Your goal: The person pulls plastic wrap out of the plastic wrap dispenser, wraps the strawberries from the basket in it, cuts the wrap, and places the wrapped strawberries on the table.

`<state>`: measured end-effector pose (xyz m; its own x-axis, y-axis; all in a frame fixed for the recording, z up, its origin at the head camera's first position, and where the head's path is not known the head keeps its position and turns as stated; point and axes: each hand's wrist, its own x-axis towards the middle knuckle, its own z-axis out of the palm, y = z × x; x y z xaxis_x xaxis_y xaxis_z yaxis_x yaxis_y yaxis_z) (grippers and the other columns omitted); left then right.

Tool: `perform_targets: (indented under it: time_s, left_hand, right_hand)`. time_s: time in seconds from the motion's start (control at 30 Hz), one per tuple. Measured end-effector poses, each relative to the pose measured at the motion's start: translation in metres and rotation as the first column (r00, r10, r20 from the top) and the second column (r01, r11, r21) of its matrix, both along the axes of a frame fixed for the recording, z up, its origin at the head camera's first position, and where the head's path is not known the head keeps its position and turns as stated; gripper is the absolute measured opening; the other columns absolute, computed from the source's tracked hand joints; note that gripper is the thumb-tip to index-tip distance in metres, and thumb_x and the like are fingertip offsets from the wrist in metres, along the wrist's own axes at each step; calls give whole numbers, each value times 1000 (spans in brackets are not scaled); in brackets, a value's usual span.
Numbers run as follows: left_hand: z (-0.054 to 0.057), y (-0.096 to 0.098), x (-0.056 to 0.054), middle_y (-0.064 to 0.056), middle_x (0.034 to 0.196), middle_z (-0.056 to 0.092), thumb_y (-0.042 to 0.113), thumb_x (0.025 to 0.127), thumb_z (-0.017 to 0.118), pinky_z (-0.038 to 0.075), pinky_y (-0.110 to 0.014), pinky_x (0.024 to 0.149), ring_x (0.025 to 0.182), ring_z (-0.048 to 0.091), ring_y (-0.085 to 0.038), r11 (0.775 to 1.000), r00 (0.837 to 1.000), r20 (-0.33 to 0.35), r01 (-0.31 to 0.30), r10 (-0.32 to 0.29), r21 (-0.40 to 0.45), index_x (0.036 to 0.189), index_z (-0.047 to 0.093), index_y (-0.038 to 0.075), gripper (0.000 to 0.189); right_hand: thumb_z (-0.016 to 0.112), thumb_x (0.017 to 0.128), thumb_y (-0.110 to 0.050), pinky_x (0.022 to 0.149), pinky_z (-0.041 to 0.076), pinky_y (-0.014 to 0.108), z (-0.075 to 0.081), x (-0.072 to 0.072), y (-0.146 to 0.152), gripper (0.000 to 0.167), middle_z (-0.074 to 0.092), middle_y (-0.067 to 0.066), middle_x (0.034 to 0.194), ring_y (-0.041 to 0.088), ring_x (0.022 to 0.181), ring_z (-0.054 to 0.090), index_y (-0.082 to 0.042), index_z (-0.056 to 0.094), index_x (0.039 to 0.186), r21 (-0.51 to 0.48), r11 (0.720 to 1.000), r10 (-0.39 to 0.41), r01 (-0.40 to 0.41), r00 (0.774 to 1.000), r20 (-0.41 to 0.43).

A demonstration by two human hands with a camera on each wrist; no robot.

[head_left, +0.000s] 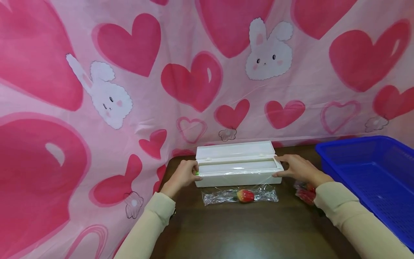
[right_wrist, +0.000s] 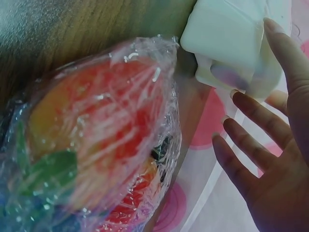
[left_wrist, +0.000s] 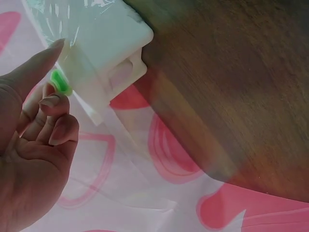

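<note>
A white cling film dispenser (head_left: 239,177) stands on the table with its lid (head_left: 234,149) raised at the back and a roll inside. My left hand (head_left: 185,173) grips its left end, thumb on the front, other fingers curled; a green piece (left_wrist: 60,82) shows by the index finger. My right hand (head_left: 299,168) holds the right end between thumb and index finger, with the other fingers (right_wrist: 251,140) spread below. Clear film covers the dispenser's front. Just in front lies a red-and-yellow fruit (head_left: 246,196) on crumpled clear film (head_left: 218,197).
A film-wrapped bundle of red-and-yellow fruit with green leaves (right_wrist: 96,130) lies by my right wrist. The blue plastic basket (head_left: 372,158) stands at the right. Behind the dark wooden table (head_left: 239,230) hangs a pink cloth (head_left: 191,36) with hearts and rabbits.
</note>
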<state>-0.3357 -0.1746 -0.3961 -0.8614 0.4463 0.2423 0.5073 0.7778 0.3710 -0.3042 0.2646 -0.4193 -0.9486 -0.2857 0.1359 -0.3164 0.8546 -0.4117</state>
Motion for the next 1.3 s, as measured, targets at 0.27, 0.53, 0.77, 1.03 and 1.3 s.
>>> perform_targets:
  time_s: [0.27, 0.53, 0.77, 1.03, 1.3]
  left_hand:
    - [-1, -1, 3, -4, 69, 60, 14, 72, 94, 45, -30, 62, 65, 50, -12, 999, 999, -26, 25, -24, 23, 90, 66, 3, 35]
    - [-4, 12, 63, -5, 90, 66, 14, 75, 90, 54, -35, 71, 78, 59, -17, 988, 976, -153, 147, -152, -46, 100, 69, 8, 33]
    - [-44, 31, 79, 1, 89, 66, 21, 82, 85, 55, -31, 72, 80, 64, -15, 898, 956, -124, 200, -267, -391, 96, 74, 12, 20]
    - [-59, 36, 73, -2, 76, 62, 6, 82, 75, 53, -33, 60, 68, 63, -19, 884, 929, -285, 86, -238, -459, 80, 75, 13, 8]
    - [-56, 28, 79, 1, 76, 64, 5, 91, 71, 54, -31, 61, 68, 64, -15, 893, 951, -218, 104, -217, -437, 84, 77, 13, 12]
  right_hand:
    - [81, 83, -53, 98, 43, 68, 5, 6, 9, 94, 56, 31, 140, 51, 127, 53, 6, 48, 147, 2, 998, 62, -62, 998, 26]
    - [87, 79, -34, 70, 53, 44, 19, 59, -19, 42, 67, 3, 95, 21, 81, 63, -9, 67, 107, 223, 971, 153, -85, 939, -309]
    - [90, 74, -33, 70, 43, 39, -23, 69, -51, 26, 58, -10, 80, 11, 74, 56, -20, 70, 86, 411, 853, 459, -322, 838, -295]
    - [88, 73, -17, 73, 47, 39, -45, 56, -59, 18, 62, -2, 77, 21, 76, 58, -19, 70, 74, 469, 848, 454, -246, 795, -403]
    - [83, 75, -9, 62, 48, 33, -44, 58, -53, 17, 54, -5, 76, 17, 72, 51, -17, 69, 75, 410, 864, 450, -292, 813, -369]
